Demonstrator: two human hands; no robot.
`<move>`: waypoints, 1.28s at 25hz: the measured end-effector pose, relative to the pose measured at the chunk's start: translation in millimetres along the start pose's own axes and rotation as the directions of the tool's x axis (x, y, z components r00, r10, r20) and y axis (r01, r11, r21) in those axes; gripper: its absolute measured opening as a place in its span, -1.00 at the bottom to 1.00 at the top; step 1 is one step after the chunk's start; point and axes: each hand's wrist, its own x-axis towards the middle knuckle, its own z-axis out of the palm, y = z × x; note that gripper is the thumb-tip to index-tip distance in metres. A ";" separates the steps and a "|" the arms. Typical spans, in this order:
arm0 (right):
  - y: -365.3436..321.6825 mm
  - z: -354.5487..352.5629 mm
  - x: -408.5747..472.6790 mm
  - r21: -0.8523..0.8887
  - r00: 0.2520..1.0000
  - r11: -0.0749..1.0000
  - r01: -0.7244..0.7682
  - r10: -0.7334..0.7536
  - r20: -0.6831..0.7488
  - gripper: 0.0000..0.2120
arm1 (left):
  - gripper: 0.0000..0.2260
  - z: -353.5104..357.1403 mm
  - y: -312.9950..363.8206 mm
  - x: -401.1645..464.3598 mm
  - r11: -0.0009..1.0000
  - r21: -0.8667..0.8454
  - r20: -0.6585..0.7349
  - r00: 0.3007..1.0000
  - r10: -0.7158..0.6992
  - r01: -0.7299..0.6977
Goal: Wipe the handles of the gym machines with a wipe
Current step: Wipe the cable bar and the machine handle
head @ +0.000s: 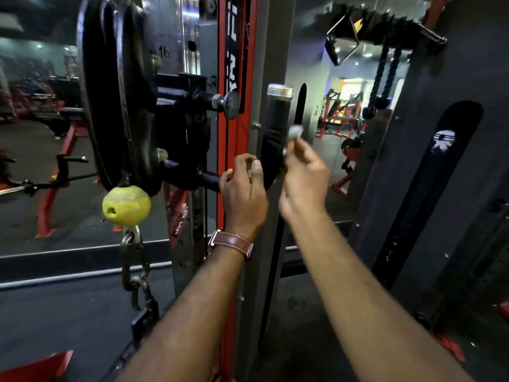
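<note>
I am standing close to a gym machine with a tall red post (234,150). A black handle (275,133) with a shiny silver cap sticks up from a bent bar on this machine. That is the thing I want to clean.

My right hand (303,180) is up next to the handle, on its right side. Its fingers are pinched tight on a small white wipe (294,132). The wipe is just beside the middle of the handle, maybe touching it, but the hand is blurry so I cannot be sure. I think I hold the wipe high so I can rub the grip up and down.

My left hand (243,191) is just below and left of the handle, near the bend of the bar. Its fingers are curled in loosely and I see nothing in them. I think it is there to keep the handle from swinging. A brown watch strap (232,242) is on that wrist.

A yellow ball (126,205) hangs on a chain at the left side of the machine. Black round weights (115,92) sit above it.
</note>
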 end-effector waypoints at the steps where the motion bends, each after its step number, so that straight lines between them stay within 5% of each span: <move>1: -13.7 7.1 14.2 0.112 0.994 0.988 -0.105 0.101 0.042 -0.75 | -0.71 1.0 -1.4 0.9 1.000 -0.008 -0.017 1.000 0.001 -0.001; 3: -22.3 12.3 31.5 0.170 0.971 0.963 -0.208 0.184 0.151 -0.75 | -0.66 0.1 -6.1 2.2 1.000 0.008 -0.004 1.000 0.013 -0.013; 7: 12.2 -19.1 13.2 -0.078 0.950 0.983 -0.166 0.181 0.256 -0.77 | -0.57 -1.1 0.2 5.6 0.997 0.007 0.016 0.997 -0.076 0.076; 10: -6.2 -10.1 27.6 0.115 0.961 0.971 -0.210 0.183 0.207 -0.73 | -0.45 0.1 12.8 7.9 0.991 0.027 -0.003 0.991 -0.130 0.130; 11: -17.0 -3.9 30.5 0.170 0.973 0.974 -0.148 0.113 0.199 -0.77 | -0.42 0.1 13.2 8.0 0.990 0.022 0.010 0.990 -0.138 0.138; 13: -24.7 -2.8 25.5 0.027 0.952 0.972 0.234 -0.235 0.196 -0.90 | -0.38 -0.1 11.2 8.4 0.984 -0.011 0.038 0.983 -0.177 0.178; 15: -11.6 -20.4 8.8 -0.327 0.752 0.678 0.658 -0.571 0.330 -0.92 | -0.41 -0.7 13.0 9.0 0.976 -0.035 0.019 0.976 -0.216 0.217; 16: -3.2 -29.6 1.5 -0.427 0.653 0.499 0.754 -0.642 0.403 -0.93 | -0.39 -0.7 14.5 9.7 0.971 -0.046 0.009 0.972 -0.234 0.234; 18: -3.0 -31.2 5.0 -0.452 0.542 0.340 0.825 -0.703 0.460 -0.93 | -0.34 0.1 20.0 8.5 0.963 -0.066 0.017 0.965 -0.261 0.262; 22: -35.4 -6.3 33.8 -0.360 0.403 0.240 0.902 -0.769 0.497 -0.89 | -0.39 2.3 16.5 6.5 0.952 -0.155 0.037 0.964 -0.263 0.265; 28: 2.4 -34.5 13.5 -0.369 0.370 0.130 0.920 -0.592 0.716 -0.90 | -0.53 4.2 14.5 5.0 0.928 -0.273 0.046 0.967 -0.252 0.255; 32: -31.9 2.1 29.5 -0.381 0.336 0.099 0.919 -0.702 0.628 -0.85 | -0.47 6.4 12.7 4.6 0.948 -0.196 0.034 0.968 -0.250 0.251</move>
